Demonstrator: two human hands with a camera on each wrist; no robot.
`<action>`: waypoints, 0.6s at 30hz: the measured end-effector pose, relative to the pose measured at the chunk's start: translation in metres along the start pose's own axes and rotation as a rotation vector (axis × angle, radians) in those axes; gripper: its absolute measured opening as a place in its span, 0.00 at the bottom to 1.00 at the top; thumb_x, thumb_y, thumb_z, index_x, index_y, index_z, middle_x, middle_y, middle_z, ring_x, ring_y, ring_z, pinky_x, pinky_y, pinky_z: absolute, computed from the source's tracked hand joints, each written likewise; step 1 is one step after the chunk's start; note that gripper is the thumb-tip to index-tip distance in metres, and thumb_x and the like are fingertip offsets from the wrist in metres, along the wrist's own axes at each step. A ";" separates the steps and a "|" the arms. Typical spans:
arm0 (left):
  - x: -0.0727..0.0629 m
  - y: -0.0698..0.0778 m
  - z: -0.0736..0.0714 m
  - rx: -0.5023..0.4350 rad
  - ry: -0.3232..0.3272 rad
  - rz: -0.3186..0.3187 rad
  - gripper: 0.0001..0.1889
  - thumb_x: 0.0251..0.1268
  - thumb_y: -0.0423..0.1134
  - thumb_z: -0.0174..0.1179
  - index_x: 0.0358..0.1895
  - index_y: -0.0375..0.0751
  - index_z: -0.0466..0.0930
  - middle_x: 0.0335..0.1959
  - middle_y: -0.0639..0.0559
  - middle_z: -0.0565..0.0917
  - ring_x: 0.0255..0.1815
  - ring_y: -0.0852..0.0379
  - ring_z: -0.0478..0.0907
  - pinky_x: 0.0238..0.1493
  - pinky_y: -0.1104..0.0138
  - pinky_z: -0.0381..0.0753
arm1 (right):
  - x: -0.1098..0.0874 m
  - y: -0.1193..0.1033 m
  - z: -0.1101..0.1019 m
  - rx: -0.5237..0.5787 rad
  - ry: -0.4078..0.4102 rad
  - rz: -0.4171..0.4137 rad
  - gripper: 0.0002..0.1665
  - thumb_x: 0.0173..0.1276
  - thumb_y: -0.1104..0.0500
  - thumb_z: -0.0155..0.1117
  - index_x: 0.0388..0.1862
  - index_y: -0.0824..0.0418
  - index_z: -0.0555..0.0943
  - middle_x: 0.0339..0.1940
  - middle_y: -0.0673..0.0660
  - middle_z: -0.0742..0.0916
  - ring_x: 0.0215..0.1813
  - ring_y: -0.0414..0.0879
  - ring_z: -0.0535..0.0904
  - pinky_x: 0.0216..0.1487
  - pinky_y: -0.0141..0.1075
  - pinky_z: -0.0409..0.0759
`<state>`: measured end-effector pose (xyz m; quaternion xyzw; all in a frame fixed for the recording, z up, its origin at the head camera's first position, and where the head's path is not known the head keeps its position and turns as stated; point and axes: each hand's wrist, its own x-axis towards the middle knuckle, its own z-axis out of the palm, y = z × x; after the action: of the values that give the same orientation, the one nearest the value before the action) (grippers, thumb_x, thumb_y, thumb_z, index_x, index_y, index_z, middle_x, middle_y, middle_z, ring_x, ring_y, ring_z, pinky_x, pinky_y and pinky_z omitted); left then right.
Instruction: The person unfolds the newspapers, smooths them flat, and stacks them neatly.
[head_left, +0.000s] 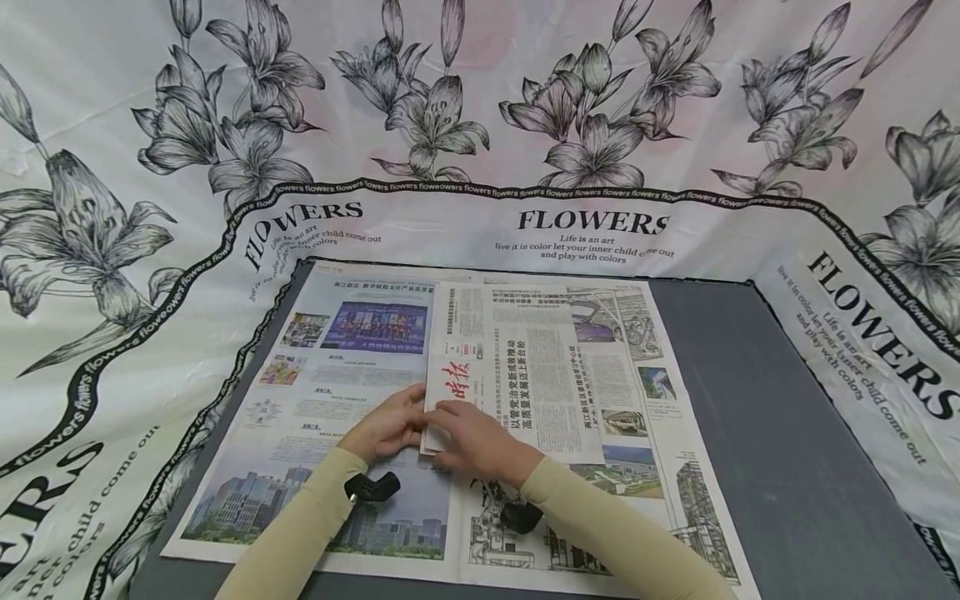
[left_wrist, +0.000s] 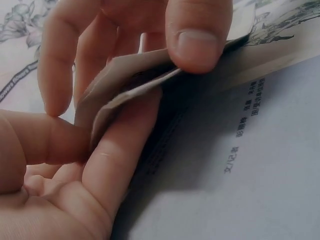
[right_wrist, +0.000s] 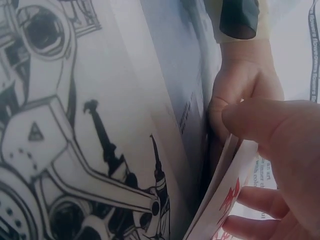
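A folded newspaper (head_left: 555, 383) with red and black print lies on a larger spread-out newspaper (head_left: 322, 417). My left hand (head_left: 386, 427) pinches the folded paper's left edge near its lower corner; in the left wrist view one finger (left_wrist: 122, 145) is under the layers. My right hand (head_left: 483, 443) is at the same corner from the other side. In the right wrist view its thumb (right_wrist: 245, 119) lies at the paper's edge and its fingers (right_wrist: 257, 202) touch the red-printed face. The folded layers (left_wrist: 120, 80) are lifted and slightly parted between the hands.
The spread newspaper covers much of a dark grey tabletop (head_left: 795, 433), which shows at the right and along the front. A white cloth (head_left: 450, 225) with flower drawings and lettering rises behind and at both sides. Black devices (head_left: 372, 487) sit at both wrists.
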<state>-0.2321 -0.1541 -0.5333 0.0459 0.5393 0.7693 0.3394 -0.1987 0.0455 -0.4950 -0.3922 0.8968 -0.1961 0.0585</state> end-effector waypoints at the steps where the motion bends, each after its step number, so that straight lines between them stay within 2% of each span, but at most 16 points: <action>1: 0.000 0.000 0.000 -0.001 0.000 0.004 0.39 0.74 0.20 0.40 0.84 0.38 0.38 0.76 0.32 0.63 0.51 0.57 0.85 0.45 0.60 0.88 | 0.000 0.000 0.000 0.006 0.004 -0.002 0.38 0.66 0.52 0.73 0.73 0.54 0.73 0.69 0.58 0.80 0.70 0.53 0.76 0.72 0.45 0.74; 7: 0.001 -0.001 -0.001 0.023 0.015 0.016 0.38 0.76 0.23 0.45 0.83 0.36 0.39 0.74 0.33 0.70 0.52 0.56 0.86 0.49 0.59 0.88 | 0.000 0.003 0.001 0.068 0.045 -0.047 0.34 0.67 0.52 0.71 0.70 0.56 0.74 0.67 0.57 0.82 0.69 0.52 0.78 0.73 0.43 0.73; 13: 0.002 -0.003 -0.001 0.039 0.034 0.028 0.40 0.71 0.21 0.46 0.83 0.34 0.39 0.67 0.40 0.77 0.50 0.57 0.86 0.46 0.60 0.88 | 0.001 0.004 -0.002 0.113 0.054 -0.047 0.34 0.70 0.51 0.67 0.72 0.58 0.72 0.68 0.56 0.82 0.70 0.49 0.77 0.75 0.40 0.71; 16: 0.002 -0.003 0.000 0.039 0.041 0.032 0.40 0.71 0.20 0.46 0.82 0.34 0.39 0.62 0.44 0.79 0.49 0.57 0.86 0.45 0.60 0.88 | 0.000 0.004 -0.002 0.112 0.052 -0.038 0.32 0.73 0.53 0.64 0.73 0.59 0.71 0.69 0.57 0.81 0.71 0.50 0.76 0.75 0.42 0.71; 18: 0.002 -0.003 0.001 0.035 0.047 0.030 0.39 0.72 0.21 0.46 0.82 0.34 0.39 0.63 0.43 0.79 0.49 0.57 0.86 0.46 0.60 0.88 | 0.000 0.003 -0.002 0.095 0.054 -0.038 0.31 0.72 0.58 0.62 0.73 0.59 0.71 0.69 0.57 0.81 0.71 0.50 0.77 0.75 0.42 0.71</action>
<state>-0.2320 -0.1517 -0.5367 0.0421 0.5598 0.7655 0.3142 -0.2016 0.0484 -0.4941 -0.4007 0.8800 -0.2501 0.0493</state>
